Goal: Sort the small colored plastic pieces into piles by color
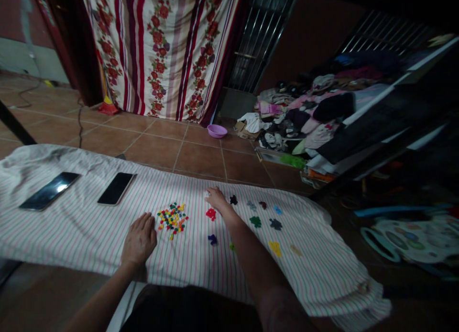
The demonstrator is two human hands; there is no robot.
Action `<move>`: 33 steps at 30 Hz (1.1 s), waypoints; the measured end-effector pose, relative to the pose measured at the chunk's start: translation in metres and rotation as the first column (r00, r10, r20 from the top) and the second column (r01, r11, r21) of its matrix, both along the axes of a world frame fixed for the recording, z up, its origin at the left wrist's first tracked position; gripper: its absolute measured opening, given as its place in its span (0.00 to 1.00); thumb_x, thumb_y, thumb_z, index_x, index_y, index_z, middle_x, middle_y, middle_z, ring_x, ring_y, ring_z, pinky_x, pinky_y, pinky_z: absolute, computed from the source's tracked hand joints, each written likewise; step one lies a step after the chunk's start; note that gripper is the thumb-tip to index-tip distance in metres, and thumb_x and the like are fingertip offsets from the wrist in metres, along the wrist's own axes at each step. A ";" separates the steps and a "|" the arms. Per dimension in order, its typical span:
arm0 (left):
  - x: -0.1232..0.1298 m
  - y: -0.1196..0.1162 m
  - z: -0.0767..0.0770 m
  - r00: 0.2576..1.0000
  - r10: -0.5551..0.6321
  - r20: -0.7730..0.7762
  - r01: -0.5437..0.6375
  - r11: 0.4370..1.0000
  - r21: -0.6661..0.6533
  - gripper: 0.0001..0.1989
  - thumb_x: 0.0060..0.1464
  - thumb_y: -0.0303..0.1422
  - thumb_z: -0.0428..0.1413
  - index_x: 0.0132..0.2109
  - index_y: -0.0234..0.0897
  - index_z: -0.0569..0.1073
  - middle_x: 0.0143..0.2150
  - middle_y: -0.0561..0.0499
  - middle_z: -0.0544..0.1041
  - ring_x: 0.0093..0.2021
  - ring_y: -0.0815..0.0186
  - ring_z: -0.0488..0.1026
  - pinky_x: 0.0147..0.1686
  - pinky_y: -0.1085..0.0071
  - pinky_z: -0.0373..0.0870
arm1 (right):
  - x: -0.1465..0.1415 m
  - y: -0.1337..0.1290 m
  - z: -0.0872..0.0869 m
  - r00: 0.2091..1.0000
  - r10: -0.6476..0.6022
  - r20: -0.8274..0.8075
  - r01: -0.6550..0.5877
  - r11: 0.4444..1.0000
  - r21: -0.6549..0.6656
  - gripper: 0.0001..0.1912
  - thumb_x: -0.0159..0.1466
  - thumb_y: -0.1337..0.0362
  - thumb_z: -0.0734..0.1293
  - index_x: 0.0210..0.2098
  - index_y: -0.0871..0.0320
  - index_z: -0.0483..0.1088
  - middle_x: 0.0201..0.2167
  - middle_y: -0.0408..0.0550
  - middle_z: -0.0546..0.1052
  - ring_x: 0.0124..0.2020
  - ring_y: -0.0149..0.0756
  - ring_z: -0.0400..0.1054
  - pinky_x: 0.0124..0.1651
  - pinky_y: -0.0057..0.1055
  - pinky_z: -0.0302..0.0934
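The right hand (217,197) is at the white pieces (207,194) near the worktop's (315,274) far edge, fingers bent, grip unclear; handling these calls for a light pinch. The left hand (139,238) lies flat beside the mixed pieces (170,222), no hold visible.

Phones (115,188) left of mixed pile (172,220), on cloth (89,226).
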State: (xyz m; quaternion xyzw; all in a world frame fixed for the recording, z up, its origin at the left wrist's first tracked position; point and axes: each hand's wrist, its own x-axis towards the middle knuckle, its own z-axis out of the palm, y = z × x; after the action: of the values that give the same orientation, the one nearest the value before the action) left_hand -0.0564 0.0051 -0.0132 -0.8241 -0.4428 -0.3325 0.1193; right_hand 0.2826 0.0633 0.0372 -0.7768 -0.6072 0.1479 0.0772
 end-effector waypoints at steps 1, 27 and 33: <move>0.000 0.000 0.000 1.000 -0.002 0.004 0.002 1.000 -0.002 0.15 0.58 0.26 0.48 0.49 0.29 0.73 0.51 0.35 0.79 0.55 0.51 0.74 0.54 0.55 0.72 | 0.000 0.000 0.001 1.000 0.008 0.006 -0.008 1.000 0.004 0.23 0.61 0.66 0.69 0.57 0.57 0.72 0.52 0.55 0.73 0.52 0.40 0.69 0.53 0.29 0.60; -0.001 0.001 -0.002 0.999 -0.004 0.042 0.007 0.998 -0.069 0.16 0.57 0.28 0.47 0.50 0.34 0.72 0.51 0.37 0.79 0.55 0.51 0.74 0.54 0.53 0.71 | 0.068 -0.035 0.022 0.996 -0.075 -0.056 0.085 0.973 0.214 0.22 0.63 0.69 0.66 0.58 0.57 0.72 0.57 0.54 0.75 0.59 0.41 0.68 0.61 0.35 0.60; -0.002 0.002 0.000 0.999 -0.031 0.040 0.032 0.999 -0.037 0.15 0.57 0.28 0.48 0.49 0.32 0.73 0.50 0.36 0.79 0.54 0.50 0.75 0.53 0.53 0.71 | 0.108 -0.067 0.031 0.993 -0.104 0.059 0.103 0.994 0.028 0.33 0.54 0.70 0.73 0.59 0.61 0.70 0.59 0.60 0.72 0.61 0.49 0.65 0.62 0.37 0.58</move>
State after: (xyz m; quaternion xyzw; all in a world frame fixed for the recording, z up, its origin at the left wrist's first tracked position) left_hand -0.0587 0.0068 -0.0136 -0.8265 -0.4382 -0.3418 0.0897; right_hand 0.3902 -0.0034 0.0685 -0.8104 -0.5699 0.1126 0.0760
